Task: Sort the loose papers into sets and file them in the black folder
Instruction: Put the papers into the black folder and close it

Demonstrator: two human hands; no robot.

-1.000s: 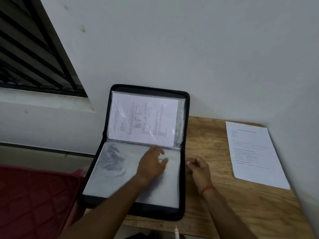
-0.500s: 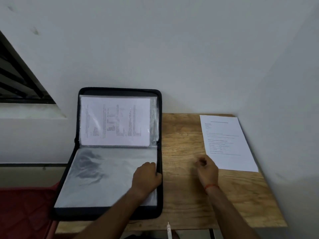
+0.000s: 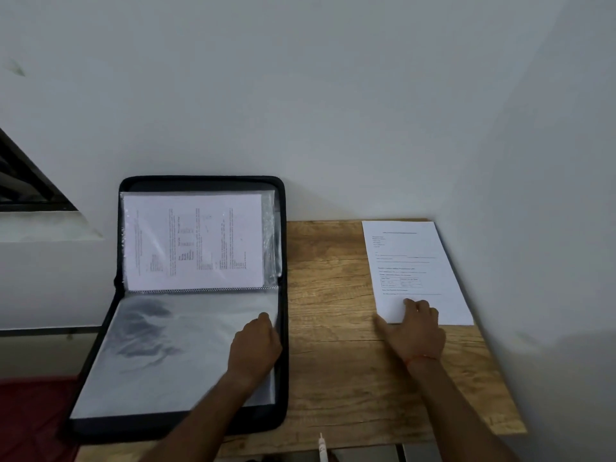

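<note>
The black folder (image 3: 282, 378) lies open at the 9 o'clock side of the table (image 3: 333, 361), with its lid against the wall. A printed sheet (image 3: 193, 241) is filed in the upper sleeve. Your left hand (image 3: 255, 348) curls over the 3 o'clock edge of the clear sleeve (image 3: 160, 355); you cannot tell whether its hidden fingertips pinch the sleeve. The loose papers (image 3: 413, 261) lie at 2 o'clock. Your right hand (image 3: 415, 331) rests on their 7 o'clock corner, fingers together and the thumb spread onto the table.
</note>
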